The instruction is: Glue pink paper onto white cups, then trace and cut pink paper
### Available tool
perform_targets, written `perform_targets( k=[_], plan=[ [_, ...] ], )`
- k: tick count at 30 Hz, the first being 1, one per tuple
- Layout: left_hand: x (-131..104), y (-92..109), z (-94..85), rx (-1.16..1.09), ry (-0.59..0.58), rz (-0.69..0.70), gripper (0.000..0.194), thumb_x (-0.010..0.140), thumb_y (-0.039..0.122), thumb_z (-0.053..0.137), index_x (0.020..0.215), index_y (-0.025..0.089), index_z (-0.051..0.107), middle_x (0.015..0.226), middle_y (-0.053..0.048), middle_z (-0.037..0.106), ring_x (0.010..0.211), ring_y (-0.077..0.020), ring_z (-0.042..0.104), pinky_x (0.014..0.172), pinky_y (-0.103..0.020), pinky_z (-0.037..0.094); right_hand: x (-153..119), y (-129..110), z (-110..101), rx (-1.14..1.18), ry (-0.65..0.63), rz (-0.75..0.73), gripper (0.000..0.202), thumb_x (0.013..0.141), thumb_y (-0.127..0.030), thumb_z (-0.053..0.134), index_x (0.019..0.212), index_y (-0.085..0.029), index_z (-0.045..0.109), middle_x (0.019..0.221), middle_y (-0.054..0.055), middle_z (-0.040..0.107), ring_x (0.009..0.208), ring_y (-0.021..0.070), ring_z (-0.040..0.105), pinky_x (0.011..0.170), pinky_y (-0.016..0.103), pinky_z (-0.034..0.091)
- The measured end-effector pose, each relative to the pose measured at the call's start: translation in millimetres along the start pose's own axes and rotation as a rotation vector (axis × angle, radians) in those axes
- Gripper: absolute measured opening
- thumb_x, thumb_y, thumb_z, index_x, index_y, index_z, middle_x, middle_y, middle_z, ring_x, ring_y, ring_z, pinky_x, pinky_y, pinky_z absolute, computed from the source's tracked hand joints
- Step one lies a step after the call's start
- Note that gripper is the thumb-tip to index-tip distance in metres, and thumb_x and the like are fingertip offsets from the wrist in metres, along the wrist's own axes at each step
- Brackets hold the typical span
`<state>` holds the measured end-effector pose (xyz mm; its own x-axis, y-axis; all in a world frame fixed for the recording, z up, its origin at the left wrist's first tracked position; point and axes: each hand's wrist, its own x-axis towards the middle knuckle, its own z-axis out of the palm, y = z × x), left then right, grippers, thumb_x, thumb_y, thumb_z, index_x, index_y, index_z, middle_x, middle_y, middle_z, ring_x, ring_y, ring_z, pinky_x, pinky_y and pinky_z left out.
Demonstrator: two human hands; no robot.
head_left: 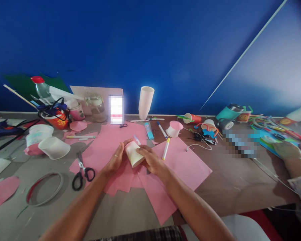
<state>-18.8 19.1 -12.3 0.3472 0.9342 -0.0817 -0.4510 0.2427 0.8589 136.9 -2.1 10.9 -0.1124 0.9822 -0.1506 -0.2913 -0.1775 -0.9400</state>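
A white paper cup [133,154] is held tilted between my two hands, above sheets of pink paper [107,142]. My left hand [116,157] is closed against the cup's left side. On the right side, my right hand [149,158] wraps round the cup with its fingers partly hidden. Black-handled scissors [82,172] lie to the left of my left hand. A blue glue tube [148,131] rests behind the cup, and a yellow marker [166,149] lies right of my right hand. Farther back stands a tall stack of white cups [145,102].
A tape ring [44,189] and white cups [54,147] are at the left. A glass jar [96,107] and a bright phone screen [116,109] stand at the back. A pink-topped cup [174,129] sits right of centre. Another person's hand [286,150] is at the far right.
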Motion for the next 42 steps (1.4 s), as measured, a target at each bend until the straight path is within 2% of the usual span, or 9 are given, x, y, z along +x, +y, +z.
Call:
perform_targets(
  k=[4,7,16,21,25,29,34,39,42],
  plan=[
    [-1.3,0.4,0.6,-0.002,-0.041,-0.016,0.068,0.083,0.073,0.048,0.125,0.021,0.06,0.111,-0.011,0.068,0.101,-0.0281,0.063,0.088,-0.04,0.05,-2.0,-7.6,2.2,0.082,0.067,0.231,0.025,0.075,-0.026,0.067,0.096,-0.02,0.055,0.073,-0.001,0.065,0.064,0.0164,0.064,0.059,0.028,0.052],
    [-2.5,2.4,1.6,0.004,-0.068,-0.003,0.068,0.084,0.072,0.048,0.126,0.021,0.059,0.113,-0.011,0.067,0.101,-0.028,0.062,0.088,-0.04,0.049,-3.8,-12.3,3.7,0.133,0.09,0.302,0.032,0.073,-0.024,0.068,0.101,-0.021,0.055,0.078,-0.001,0.066,0.067,0.0158,0.064,0.06,0.027,0.051],
    [-3.4,19.0,7.9,-0.026,0.029,0.031,0.074,0.08,0.073,0.054,0.134,0.023,0.055,0.117,-0.009,0.068,0.111,-0.0291,0.058,0.099,-0.041,0.041,-2.4,-10.2,0.5,0.214,0.025,0.269,0.041,0.061,-0.033,0.078,0.094,-0.019,0.06,0.079,0.0,0.065,0.072,0.0162,0.061,0.062,0.027,0.049],
    [-2.9,22.1,6.1,-0.011,0.044,0.017,0.068,0.082,0.072,0.051,0.118,0.017,0.067,0.117,-0.013,0.069,0.11,-0.0312,0.06,0.094,-0.041,0.045,-4.1,-7.8,0.4,0.222,-0.09,0.28,0.034,0.062,-0.034,0.081,0.087,-0.018,0.065,0.075,0.002,0.065,0.071,0.0161,0.059,0.063,0.027,0.045],
    [-2.6,19.8,4.5,0.022,0.008,-0.01,0.066,0.082,0.072,0.052,0.111,0.016,0.071,0.116,-0.014,0.07,0.107,-0.0313,0.061,0.09,-0.041,0.048,-3.6,-6.2,0.8,0.223,-0.132,0.276,0.035,0.062,-0.037,0.082,0.086,-0.017,0.066,0.073,0.001,0.064,0.068,0.0145,0.057,0.062,0.026,0.043],
    [-2.1,18.3,2.6,0.011,-0.025,0.0,0.063,0.083,0.069,0.053,0.115,0.018,0.069,0.112,-0.013,0.071,0.099,-0.0283,0.063,0.086,-0.039,0.05,-3.4,-6.8,1.8,0.232,-0.091,0.278,0.039,0.06,-0.037,0.083,0.089,-0.016,0.066,0.075,0.001,0.066,0.07,0.0146,0.059,0.063,0.025,0.044],
    [-1.8,19.5,1.0,0.088,-0.013,0.069,0.052,0.077,0.054,0.072,0.114,0.017,0.069,0.098,-0.009,0.072,0.081,-0.0201,0.063,0.075,-0.03,0.049,-1.0,-4.3,1.7,0.249,-0.033,0.257,0.038,0.058,-0.038,0.084,0.084,-0.019,0.064,0.069,-0.002,0.065,0.067,0.0148,0.058,0.062,0.025,0.044],
    [0.2,22.1,3.5,0.025,0.098,0.073,0.045,0.079,0.047,0.073,0.108,0.013,0.07,0.089,-0.008,0.073,0.073,-0.0177,0.064,0.066,-0.027,0.049,-1.3,-4.5,-2.0,0.242,-0.074,0.259,0.039,0.057,-0.039,0.085,0.083,-0.019,0.065,0.072,0.0,0.065,0.07,0.0156,0.059,0.065,0.026,0.045],
    [2.7,25.5,2.8,-0.11,0.14,0.01,0.043,0.084,0.05,0.065,0.102,0.011,0.07,0.086,-0.009,0.074,0.075,-0.022,0.068,0.071,-0.032,0.054,-3.3,-5.6,-3.8,0.203,-0.118,0.224,0.04,0.058,-0.041,0.083,0.087,-0.019,0.066,0.077,0.0,0.065,0.073,0.0158,0.059,0.066,0.027,0.045]
  ],
)
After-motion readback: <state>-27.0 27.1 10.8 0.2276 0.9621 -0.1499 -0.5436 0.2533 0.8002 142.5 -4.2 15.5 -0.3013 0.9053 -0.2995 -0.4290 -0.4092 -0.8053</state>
